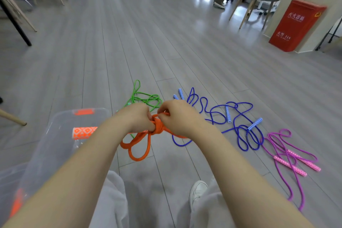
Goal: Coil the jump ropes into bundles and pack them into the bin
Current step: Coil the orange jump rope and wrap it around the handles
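Two bare hands meet at the centre, above a grey plank floor (166, 33). The left hand (137, 116) and right hand (177, 116) both pinch an orange jump rope (140, 146) at its knotted middle, loops hanging below. A clear plastic bin (55, 135) sits at nine o'clock. Green rope (146, 98) lies at twelve, blue ropes (240, 127) at three, pink rope (288, 159) at four.

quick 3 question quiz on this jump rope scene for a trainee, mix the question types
1. True or false: both hands grip the orange rope.
2. Which rope lies farthest to the person's right? A green B blue C pink
3. Fill in: the clear bin sits on the person's ___ side.

Key
1. True: the left hand and the right hand pinch its knot.
2. C, the pink rope; the blue rope and green rope lie further left.
3. left
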